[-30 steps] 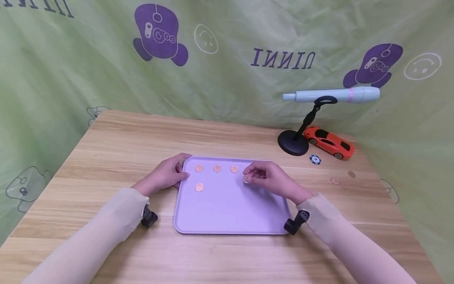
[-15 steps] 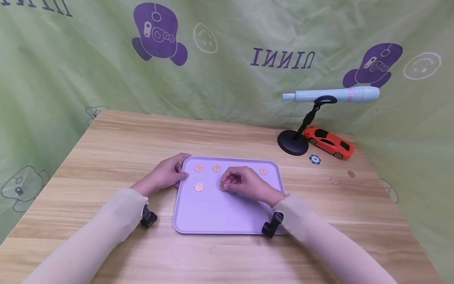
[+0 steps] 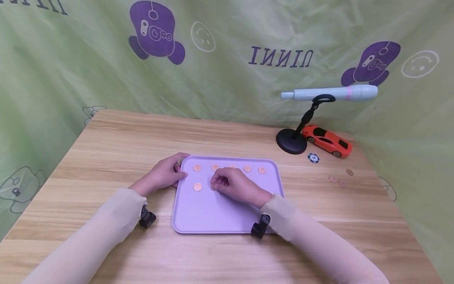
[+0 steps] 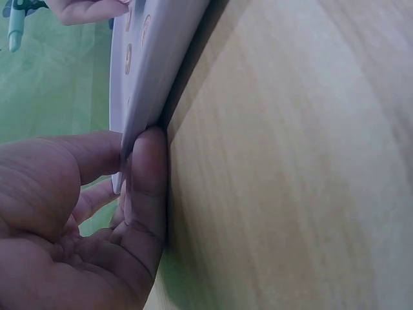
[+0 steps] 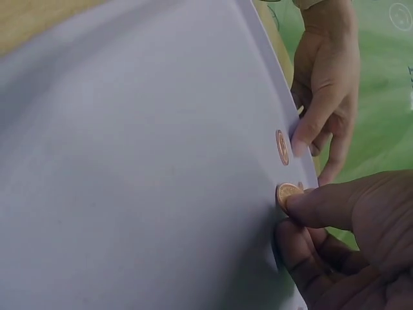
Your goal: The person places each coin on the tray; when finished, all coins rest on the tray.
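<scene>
My left hand grips the left rim of a lilac tray, thumb on top and fingers beneath the edge, as the left wrist view shows. Over the tray, my right hand pinches a copper coin between thumb and fingers, low at the tray surface. That coin sits to the right of another copper coin lying flat near my left thumb. Behind them, a row of several coins runs along the tray's far side, some partly covered by my right hand.
On the wooden table, right of the tray, lie several loose coins and a poker chip. A light blue microphone rests on a black stand beside an orange toy car. A green printed curtain hangs behind.
My right hand has moved left across the tray, from the right part of the far row to beside the nearer coin, uncovering coins at the far right. The left hand keeps its grip.
</scene>
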`<state>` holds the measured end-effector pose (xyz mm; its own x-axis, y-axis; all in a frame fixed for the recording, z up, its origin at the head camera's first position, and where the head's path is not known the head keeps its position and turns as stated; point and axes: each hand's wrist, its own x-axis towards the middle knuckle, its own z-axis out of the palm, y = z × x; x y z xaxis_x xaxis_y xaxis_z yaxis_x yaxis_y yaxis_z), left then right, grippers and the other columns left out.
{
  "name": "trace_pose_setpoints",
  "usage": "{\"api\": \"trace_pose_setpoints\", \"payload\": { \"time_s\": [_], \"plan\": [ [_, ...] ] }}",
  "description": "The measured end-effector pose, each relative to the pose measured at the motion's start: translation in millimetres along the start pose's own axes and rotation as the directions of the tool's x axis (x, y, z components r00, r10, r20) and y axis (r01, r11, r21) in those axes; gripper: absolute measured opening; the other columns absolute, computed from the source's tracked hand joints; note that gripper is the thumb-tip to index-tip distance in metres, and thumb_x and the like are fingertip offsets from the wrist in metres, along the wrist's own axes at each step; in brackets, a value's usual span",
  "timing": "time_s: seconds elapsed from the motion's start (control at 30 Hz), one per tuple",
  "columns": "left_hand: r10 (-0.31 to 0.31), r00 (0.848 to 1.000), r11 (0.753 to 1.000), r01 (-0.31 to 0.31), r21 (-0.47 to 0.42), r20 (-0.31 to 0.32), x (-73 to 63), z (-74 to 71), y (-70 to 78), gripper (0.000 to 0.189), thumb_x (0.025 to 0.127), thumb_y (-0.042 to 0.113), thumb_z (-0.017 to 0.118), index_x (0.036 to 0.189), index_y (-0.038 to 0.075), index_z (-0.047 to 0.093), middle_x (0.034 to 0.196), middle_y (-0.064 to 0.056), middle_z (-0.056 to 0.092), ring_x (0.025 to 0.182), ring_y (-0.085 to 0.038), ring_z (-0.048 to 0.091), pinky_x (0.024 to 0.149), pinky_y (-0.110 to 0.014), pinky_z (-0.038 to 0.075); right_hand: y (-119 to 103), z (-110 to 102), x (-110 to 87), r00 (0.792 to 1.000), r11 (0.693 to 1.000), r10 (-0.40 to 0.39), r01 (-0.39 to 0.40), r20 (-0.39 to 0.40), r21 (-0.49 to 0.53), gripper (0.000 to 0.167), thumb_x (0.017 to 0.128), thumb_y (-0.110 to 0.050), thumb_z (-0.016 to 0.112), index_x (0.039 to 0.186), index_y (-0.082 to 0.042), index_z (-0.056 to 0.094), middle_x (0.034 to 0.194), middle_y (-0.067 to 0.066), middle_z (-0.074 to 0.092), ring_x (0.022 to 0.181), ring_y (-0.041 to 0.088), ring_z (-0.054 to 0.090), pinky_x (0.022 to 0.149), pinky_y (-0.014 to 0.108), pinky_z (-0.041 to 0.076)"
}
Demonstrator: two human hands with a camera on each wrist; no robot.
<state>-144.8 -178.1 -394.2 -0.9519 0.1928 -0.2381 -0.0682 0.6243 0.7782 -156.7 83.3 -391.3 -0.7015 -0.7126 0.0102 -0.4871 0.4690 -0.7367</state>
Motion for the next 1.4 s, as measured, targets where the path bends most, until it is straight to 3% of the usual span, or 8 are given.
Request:
{"api": "trace_pose_setpoints", "payload": {
  "time_s": [0.4, 0.87, 1.1, 1.4],
  "plan": [
    [-0.004, 1.0, 1.0, 0.005, -0.016, 0.009, -0.4, -0.8, -0.6, 0.064, 0.099, 0.003, 0.067, 0.157, 0.006, 0.041, 0.088, -0.011, 0.054, 0.067, -0.015, 0.058, 0.061, -0.027, 0.061, -4.3, 2.6, 1.2, 0.999, 0.994, 0.042, -0.045, -0.029, -0.099, 0.01, 0.094, 0.002, 0.071, 0.101, -0.002, 0.076, 0.089, 0.007, 0.072, 0.082, 0.008, 0.06, 0.076, 0.017, 0.053],
    [0.002, 1.0, 1.0, -0.002, -0.016, 0.006, -1.2, -0.4, -0.1, 0.064, 0.099, 0.003, 0.066, 0.157, 0.006, 0.041, 0.088, -0.01, 0.054, 0.069, -0.016, 0.059, 0.061, -0.027, 0.061, -5.1, 2.4, 0.8, 0.997, 0.99, 0.068, -0.071, -0.025, -0.119, 0.01, 0.095, 0.001, 0.07, 0.103, -0.003, 0.075, 0.094, 0.008, 0.074, 0.086, 0.01, 0.064, 0.08, 0.018, 0.056],
    [0.003, 1.0, 1.0, -0.003, -0.012, 0.002, 0.0, 0.0, -0.5, 0.064, 0.099, 0.003, 0.066, 0.157, 0.006, 0.041, 0.089, -0.011, 0.054, 0.068, -0.016, 0.058, 0.061, -0.026, 0.06, -6.2, -4.9, -6.3, 0.998, 0.993, 0.036, -0.041, -0.044, -0.108, 0.01, 0.096, 0.002, 0.068, 0.103, -0.003, 0.075, 0.097, 0.009, 0.075, 0.091, 0.014, 0.065, 0.084, 0.023, 0.058],
    [0.006, 1.0, 1.0, -0.006, -0.016, 0.005, 0.9, 1.0, -1.4, 0.064, 0.098, 0.003, 0.066, 0.157, 0.006, 0.041, 0.088, -0.011, 0.055, 0.067, -0.015, 0.059, 0.06, -0.027, 0.061, 9.1, -30.9, -23.4, 0.983, 0.995, 0.048, -0.063, -0.176, -0.083, 0.015, 0.096, 0.004, 0.066, 0.107, 0.001, 0.075, 0.103, 0.014, 0.076, 0.093, 0.019, 0.069, 0.088, 0.033, 0.062]
  ]
}}
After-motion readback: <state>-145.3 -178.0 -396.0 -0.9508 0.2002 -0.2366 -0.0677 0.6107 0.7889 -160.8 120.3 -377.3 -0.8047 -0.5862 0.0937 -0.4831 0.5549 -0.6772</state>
